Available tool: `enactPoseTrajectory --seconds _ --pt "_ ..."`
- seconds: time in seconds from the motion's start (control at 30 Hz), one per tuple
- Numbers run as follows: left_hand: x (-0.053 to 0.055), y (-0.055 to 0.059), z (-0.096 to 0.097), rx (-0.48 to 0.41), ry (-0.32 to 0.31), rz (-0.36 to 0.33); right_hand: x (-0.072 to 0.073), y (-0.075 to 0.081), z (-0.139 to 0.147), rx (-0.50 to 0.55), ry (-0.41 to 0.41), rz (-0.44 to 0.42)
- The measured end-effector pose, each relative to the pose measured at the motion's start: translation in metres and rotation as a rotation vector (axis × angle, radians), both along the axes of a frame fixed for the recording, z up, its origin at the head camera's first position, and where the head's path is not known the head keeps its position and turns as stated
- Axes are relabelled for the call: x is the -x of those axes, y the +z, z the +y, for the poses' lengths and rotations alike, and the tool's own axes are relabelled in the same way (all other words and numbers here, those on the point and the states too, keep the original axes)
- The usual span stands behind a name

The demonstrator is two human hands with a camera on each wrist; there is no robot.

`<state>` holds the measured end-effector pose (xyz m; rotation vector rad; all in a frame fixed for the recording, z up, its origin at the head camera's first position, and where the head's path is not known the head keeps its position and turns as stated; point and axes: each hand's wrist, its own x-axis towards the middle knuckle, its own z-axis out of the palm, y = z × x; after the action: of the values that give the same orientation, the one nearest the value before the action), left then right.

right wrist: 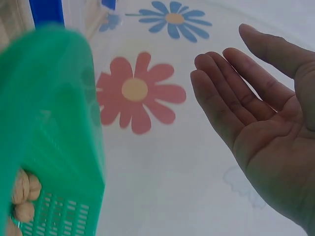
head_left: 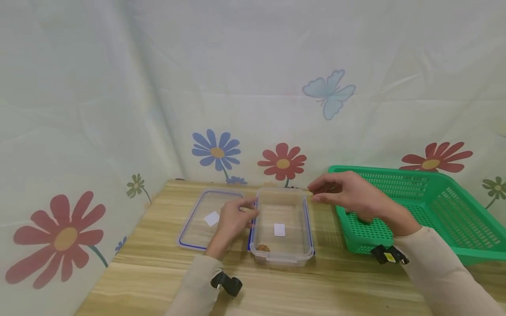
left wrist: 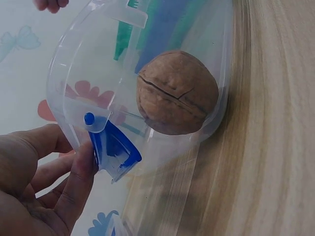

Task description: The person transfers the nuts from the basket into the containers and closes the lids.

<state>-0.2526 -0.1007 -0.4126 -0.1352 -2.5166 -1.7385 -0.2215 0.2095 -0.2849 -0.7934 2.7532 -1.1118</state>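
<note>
Head view: the lid (head_left: 197, 224) lay left of the open container (head_left: 296, 245), one walnut (head_left: 263, 248) in its near-left corner, and my right hand (head_left: 352, 193) hung toward the green basket (head_left: 357, 239), the gap between giving passing room. Left wrist: my left hand (left wrist: 51, 174) pinched the blue clasp (left wrist: 106, 140), likely steadying that edge. Right wrist: right hand relaxed, unloaded, clear of the basket rim, more walnuts (right wrist: 22, 189) inside.

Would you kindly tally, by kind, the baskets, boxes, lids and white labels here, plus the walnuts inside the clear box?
Green basket: 1
Clear box: 1
Clear lid: 1
White labels: 2
Walnut inside the box: 1
Total: 6
</note>
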Motion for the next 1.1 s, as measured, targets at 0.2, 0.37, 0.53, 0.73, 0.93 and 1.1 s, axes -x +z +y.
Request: enactPoseTrajectory --seconds 0.2,0.37,0.53,0.73,0.93,1.1 --pt "-0.002 -0.001 0.000 -0.003 0.005 -0.018 0.005 0.009 0.021 -0.017 -0.039 0.022" --pt "-0.002 0.000 0.000 0.012 -0.002 -0.020 0.009 0.015 0.038 -0.043 -0.071 0.042" --pt "-0.001 0.000 0.001 0.018 0.004 -0.026 0.015 0.015 0.052 -0.053 -0.084 0.038" --pt "0.000 0.000 0.001 0.012 0.000 -0.026 0.022 0.013 0.065 -0.095 -0.126 0.046" --pt "0.000 0.000 0.000 0.008 -0.003 -0.013 0.029 0.014 0.079 -0.129 -0.172 0.044" --pt "0.000 -0.001 0.000 0.006 -0.001 -0.020 0.037 0.009 0.093 -0.162 -0.198 0.034"
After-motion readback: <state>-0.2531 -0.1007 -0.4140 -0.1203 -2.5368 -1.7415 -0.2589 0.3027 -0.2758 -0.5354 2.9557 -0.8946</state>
